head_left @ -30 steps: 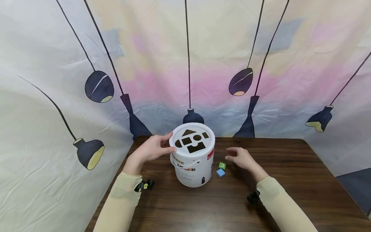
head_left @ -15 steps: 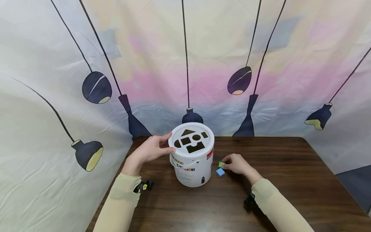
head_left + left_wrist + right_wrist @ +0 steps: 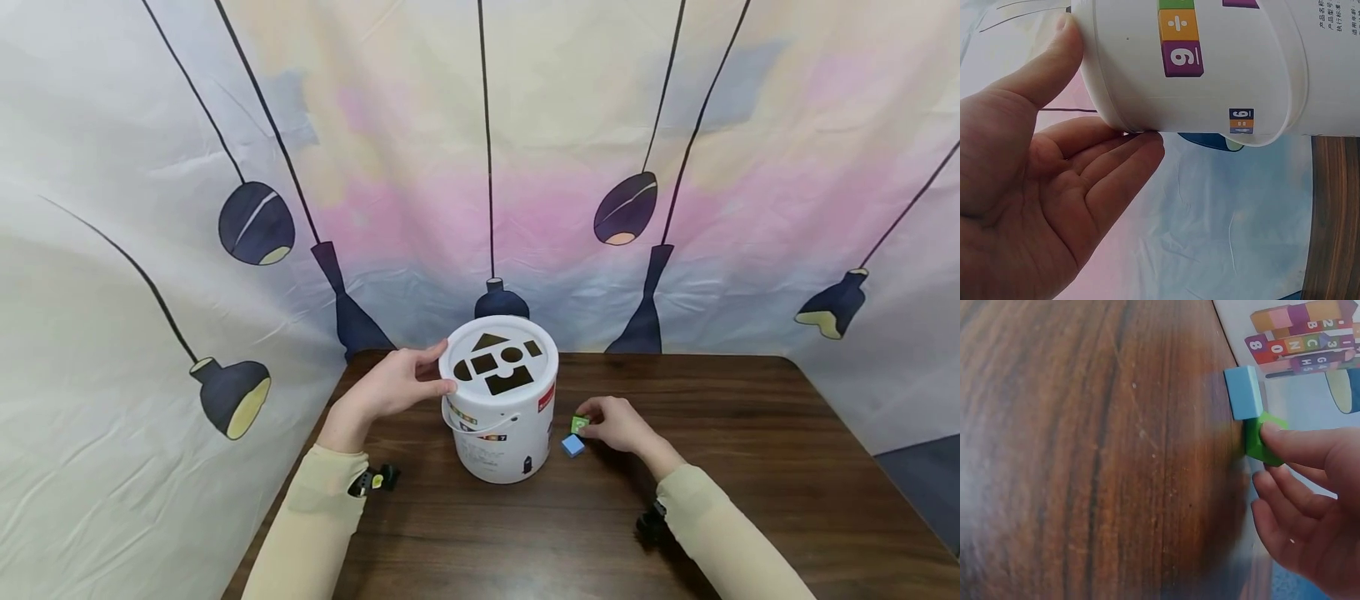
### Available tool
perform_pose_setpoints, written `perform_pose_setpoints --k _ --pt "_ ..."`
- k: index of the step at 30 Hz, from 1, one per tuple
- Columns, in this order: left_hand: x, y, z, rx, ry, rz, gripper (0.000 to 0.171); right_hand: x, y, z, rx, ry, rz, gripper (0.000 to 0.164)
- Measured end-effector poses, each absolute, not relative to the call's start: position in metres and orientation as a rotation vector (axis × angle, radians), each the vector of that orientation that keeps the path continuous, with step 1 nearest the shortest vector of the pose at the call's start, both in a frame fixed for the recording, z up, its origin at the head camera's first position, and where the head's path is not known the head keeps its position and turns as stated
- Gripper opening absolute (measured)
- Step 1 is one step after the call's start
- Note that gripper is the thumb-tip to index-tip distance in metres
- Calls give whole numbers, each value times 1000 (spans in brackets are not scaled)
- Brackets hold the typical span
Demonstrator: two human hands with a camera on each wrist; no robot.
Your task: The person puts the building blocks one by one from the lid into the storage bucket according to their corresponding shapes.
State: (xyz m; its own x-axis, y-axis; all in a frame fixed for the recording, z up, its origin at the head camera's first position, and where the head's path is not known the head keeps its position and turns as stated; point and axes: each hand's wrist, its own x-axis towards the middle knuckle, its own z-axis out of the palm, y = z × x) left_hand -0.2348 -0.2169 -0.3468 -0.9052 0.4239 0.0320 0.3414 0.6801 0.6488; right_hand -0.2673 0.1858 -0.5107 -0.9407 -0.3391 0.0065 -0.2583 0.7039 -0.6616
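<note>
A white bucket stands upright on the table, its lid cut with several shaped holes. My left hand holds the lid's rim on the left side, thumb at the front and fingers behind; in the left wrist view, the thumb and fingertips bracket the rim. Right of the bucket, my right hand pinches a small green block marked with a number. In the right wrist view, the thumb covers part of this green block. A blue block lies beside it on the table.
The dark wooden table reaches back to a hanging cloth printed with lamps. A thin white handle hangs down the bucket's front left side.
My right hand has come down and left to the green block and now pinches it. The left hand has stayed on the bucket's rim, and the bucket has not moved.
</note>
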Motion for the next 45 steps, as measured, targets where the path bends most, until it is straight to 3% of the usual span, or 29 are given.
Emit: perform_pose_setpoints --k 12,21,35,45 --pt "-235 -217 -347 630 2756 1048 86 -270 194 -506 -482 2812 -1096 12" --pt "-233 -217 -348 624 2741 1051 88 -269 203 -486 -541 2838 -1184 34" --pt "-236 -220 -348 615 2800 990 88 -263 205 -411 -579 2953 -1284 43" --pt "-237 -219 -348 615 2792 979 89 -256 192 -384 -587 3032 -1440 45"
